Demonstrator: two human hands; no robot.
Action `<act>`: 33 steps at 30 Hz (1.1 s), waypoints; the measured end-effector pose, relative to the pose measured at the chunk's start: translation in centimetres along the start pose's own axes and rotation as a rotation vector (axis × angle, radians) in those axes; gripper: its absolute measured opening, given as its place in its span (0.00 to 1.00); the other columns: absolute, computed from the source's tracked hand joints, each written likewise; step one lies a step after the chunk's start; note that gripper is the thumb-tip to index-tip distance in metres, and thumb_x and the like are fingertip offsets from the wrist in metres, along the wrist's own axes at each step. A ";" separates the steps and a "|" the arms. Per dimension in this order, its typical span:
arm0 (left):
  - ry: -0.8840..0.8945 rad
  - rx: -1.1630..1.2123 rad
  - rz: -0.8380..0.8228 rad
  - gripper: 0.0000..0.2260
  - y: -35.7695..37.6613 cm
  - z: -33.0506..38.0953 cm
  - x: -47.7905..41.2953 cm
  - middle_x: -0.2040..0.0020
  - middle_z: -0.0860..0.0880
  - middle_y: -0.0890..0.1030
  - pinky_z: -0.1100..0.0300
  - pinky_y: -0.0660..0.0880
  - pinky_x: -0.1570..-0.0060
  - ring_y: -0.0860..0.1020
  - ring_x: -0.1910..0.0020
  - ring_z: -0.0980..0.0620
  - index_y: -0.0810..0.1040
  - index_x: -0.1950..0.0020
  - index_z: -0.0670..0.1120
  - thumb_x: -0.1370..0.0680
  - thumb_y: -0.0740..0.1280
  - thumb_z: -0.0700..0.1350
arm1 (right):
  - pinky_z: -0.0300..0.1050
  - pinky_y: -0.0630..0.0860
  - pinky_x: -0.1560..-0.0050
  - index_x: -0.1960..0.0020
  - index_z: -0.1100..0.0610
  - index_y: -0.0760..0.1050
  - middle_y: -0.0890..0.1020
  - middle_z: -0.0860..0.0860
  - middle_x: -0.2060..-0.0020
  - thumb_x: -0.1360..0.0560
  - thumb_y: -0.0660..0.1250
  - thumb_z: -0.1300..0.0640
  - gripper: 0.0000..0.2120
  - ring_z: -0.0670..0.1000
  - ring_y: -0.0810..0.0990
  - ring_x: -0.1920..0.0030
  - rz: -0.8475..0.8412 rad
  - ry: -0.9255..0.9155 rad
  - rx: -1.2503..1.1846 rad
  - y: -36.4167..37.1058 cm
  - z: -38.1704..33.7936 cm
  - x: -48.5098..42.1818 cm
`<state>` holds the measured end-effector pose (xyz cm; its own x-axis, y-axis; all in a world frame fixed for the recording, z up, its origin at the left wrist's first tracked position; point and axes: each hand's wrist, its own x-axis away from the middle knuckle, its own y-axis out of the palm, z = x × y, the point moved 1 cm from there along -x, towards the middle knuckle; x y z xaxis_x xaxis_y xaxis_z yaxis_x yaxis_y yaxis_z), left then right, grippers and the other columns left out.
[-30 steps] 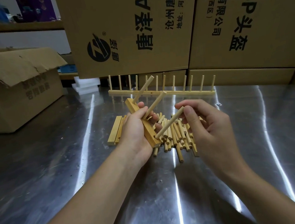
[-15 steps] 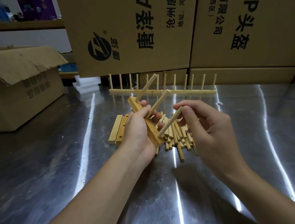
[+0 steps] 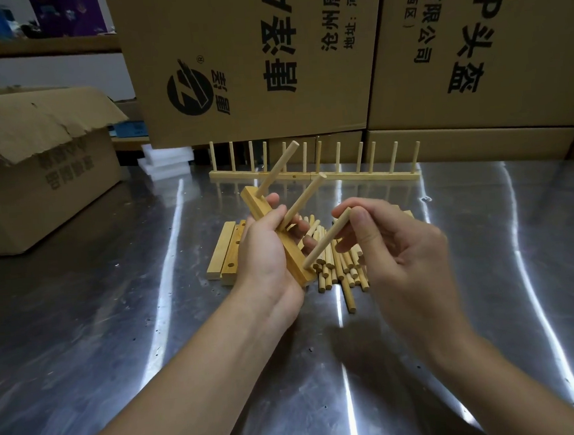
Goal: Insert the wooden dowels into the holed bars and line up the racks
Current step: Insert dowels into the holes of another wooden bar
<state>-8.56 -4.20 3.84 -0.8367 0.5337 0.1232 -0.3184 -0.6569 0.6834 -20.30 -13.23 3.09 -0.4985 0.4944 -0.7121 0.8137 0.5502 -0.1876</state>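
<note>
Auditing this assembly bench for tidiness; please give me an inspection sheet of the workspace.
Surface: shiny steel table, bright reflections.
Job's things: pale wooden holed bar with two dowels seated; loose wooden dowel pile; spare flat bars; finished dowel racks at back.
Clutter: white foam blocks.
Grips: left hand holds the bar; right hand pinches a third dowel at its near end.
Cables: nothing seen.
Surroundings: open cardboard box, printed cartons.

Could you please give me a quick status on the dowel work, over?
Left hand grips holed bar, two dowels seated. Right hand pinches third dowel, tip at bar's near end, seating unclear. Nothing blocking; loose dowels piled behind.
</note>
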 end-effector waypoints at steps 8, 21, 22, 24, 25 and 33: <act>-0.130 0.052 -0.019 0.10 0.2 -0.8 0.1 0.62 0.50 0.79 0.51 0.77 0.46 0.79 0.64 0.53 0.79 0.35 0.49 0.15 0.63 0.45 | 0.47 0.83 0.60 0.34 0.49 0.81 0.87 0.40 0.54 0.14 0.62 0.49 0.13 0.47 0.88 0.56 -0.034 0.013 0.007 0.2 -0.8 0.1; -0.188 -0.025 -0.048 0.29 0.2 -0.3 0.7 0.59 0.47 0.84 0.49 0.84 0.50 0.84 0.61 0.49 0.89 0.67 0.48 0.13 0.59 0.57 | 0.34 0.79 0.48 0.39 0.35 0.77 0.83 0.34 0.47 0.24 0.76 0.40 0.16 0.37 0.81 0.44 -0.259 0.120 0.232 1.2 0.2 0.8; -0.177 -0.035 -0.051 0.28 0.3 -0.5 0.6 0.58 0.47 0.84 0.48 0.84 0.46 0.84 0.59 0.49 0.90 0.62 0.48 0.13 0.59 0.57 | 0.32 0.78 0.50 0.43 0.35 0.78 0.84 0.33 0.49 0.25 0.77 0.43 0.13 0.37 0.82 0.46 -0.242 0.160 0.215 1.1 0.4 0.6; -0.153 -0.038 -0.067 0.29 0.5 -0.7 0.8 0.57 0.47 0.85 0.46 0.81 0.36 0.83 0.53 0.48 0.91 0.60 0.49 0.12 0.56 0.58 | 0.33 0.78 0.53 0.46 0.38 0.82 0.85 0.33 0.52 0.25 0.79 0.48 0.11 0.38 0.84 0.50 -0.204 0.252 0.168 0.6 0.9 -0.1; -0.153 -0.042 -0.087 0.31 0.6 -0.8 0.8 0.58 0.47 0.85 0.46 0.79 0.33 0.83 0.52 0.48 0.90 0.63 0.49 0.12 0.55 0.59 | 0.37 0.80 0.53 0.47 0.42 0.84 0.86 0.35 0.54 0.26 0.80 0.49 0.10 0.40 0.84 0.52 -0.192 0.287 0.155 0.3 1.1 -0.4; -0.074 -0.212 -0.161 0.12 1.0 -2.0 1.4 0.41 0.48 0.88 0.49 0.78 0.35 0.84 0.37 0.52 0.77 0.35 0.56 0.13 0.59 0.57 | 0.33 0.71 0.66 0.52 0.41 0.88 0.86 0.45 0.65 0.28 0.80 0.47 0.05 0.42 0.77 0.68 -0.218 0.372 0.088 -4.3 1.7 -4.7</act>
<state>-10.95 -5.15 3.29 -0.7354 0.6726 0.0828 -0.5374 -0.6532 0.5334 -20.88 -19.07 6.09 -0.7222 0.5902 -0.3606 0.6916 0.6172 -0.3751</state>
